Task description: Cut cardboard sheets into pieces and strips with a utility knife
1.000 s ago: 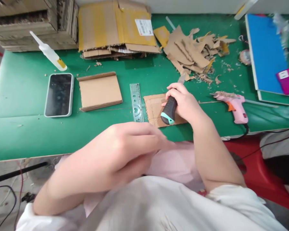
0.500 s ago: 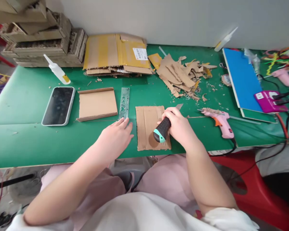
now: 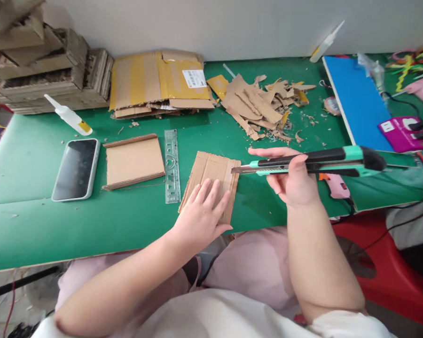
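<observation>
Green-topped, the desk (image 3: pixel 24 230) runs along a pale grey wall (image 3: pixel 250 28). Near its front edge lies a flat piece of corrugated cardboard (image 3: pixel 211 165), set at a slant, with ragged edges and faint crease lines. On its lower part the left hand (image 3: pixel 200 219) rests palm down, its fingers straight and slightly spread. The right hand (image 3: pixel 298 185) is closed around a black and teal utility knife (image 3: pixel 338 158), thumb on the near side and fingers beyond, the handle pointing off to the right. Its bared blade (image 3: pixel 244 169) reaches to the upper right edge of the cardboard; whether the tip touches cannot be told. Just left of the cardboard lies a clear plastic ruler (image 3: pixel 172 180) with a heart shape, and next to it a shallow cardboard tray (image 3: pixel 134 162) with raised strips along two opposite sides. Further left lies a phone (image 3: pixel 75 170), dark screen up, with a white glue bottle (image 3: pixel 71 116) on its side behind it. At the back, from left to right, come stacked cardboard pieces (image 3: pixel 56 91), a flattened carton (image 3: pixel 148 84) with yellow tape and a white label, and a loose heap of torn scraps (image 3: pixel 254 103). To the right, a pink glue gun (image 3: pixel 338 186) is partly hidden by the right hand and the knife. Beyond it are a blue board (image 3: pixel 356 98), a purple power block (image 3: pixel 391 135) with black plugs, and a second bottle (image 3: pixel 325 46) near the wall. Below, a red stool (image 3: pixel 391 267) shows.
</observation>
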Demonstrator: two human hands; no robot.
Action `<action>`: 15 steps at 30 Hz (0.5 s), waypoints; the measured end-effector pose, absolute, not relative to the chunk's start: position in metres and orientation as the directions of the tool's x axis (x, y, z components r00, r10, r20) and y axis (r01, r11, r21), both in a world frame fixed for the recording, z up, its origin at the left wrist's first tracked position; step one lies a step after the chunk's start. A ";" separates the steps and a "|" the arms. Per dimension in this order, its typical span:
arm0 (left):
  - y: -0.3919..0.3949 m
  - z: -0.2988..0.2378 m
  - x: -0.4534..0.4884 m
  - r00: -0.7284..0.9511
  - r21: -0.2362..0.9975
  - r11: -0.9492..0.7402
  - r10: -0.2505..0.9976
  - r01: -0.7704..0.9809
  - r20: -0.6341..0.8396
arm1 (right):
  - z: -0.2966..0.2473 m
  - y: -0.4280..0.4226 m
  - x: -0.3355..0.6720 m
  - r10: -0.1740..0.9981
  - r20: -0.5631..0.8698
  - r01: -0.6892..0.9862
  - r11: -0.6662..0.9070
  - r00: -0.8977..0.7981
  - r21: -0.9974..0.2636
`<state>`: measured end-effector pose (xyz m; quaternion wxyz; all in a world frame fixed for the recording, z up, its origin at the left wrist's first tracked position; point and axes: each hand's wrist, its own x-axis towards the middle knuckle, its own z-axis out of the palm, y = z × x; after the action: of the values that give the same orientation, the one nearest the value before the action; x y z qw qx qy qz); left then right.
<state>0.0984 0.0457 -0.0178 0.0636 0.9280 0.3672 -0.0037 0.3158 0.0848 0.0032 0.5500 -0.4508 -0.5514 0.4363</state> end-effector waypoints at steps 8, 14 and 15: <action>0.031 -0.015 0.101 0.712 0.037 -0.714 0.689 0.699 -0.138 | -0.002 0.091 0.316 0.919 0.190 0.166 0.140 0.344 -0.976; 0.028 -0.011 0.100 0.724 -0.011 -0.728 0.683 0.686 -0.100 | 0.002 0.092 0.320 0.963 0.154 0.297 0.084 0.222 -0.951; 0.028 -0.010 0.100 0.726 -0.014 -0.730 0.681 0.683 -0.097 | 0.002 0.092 0.322 0.969 0.157 0.308 0.093 0.192 -0.947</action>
<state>0.1001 0.0279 -0.0104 0.0112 0.9288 0.3674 -0.0479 0.3216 0.0922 0.0018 0.5010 -0.5875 -0.5434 0.3295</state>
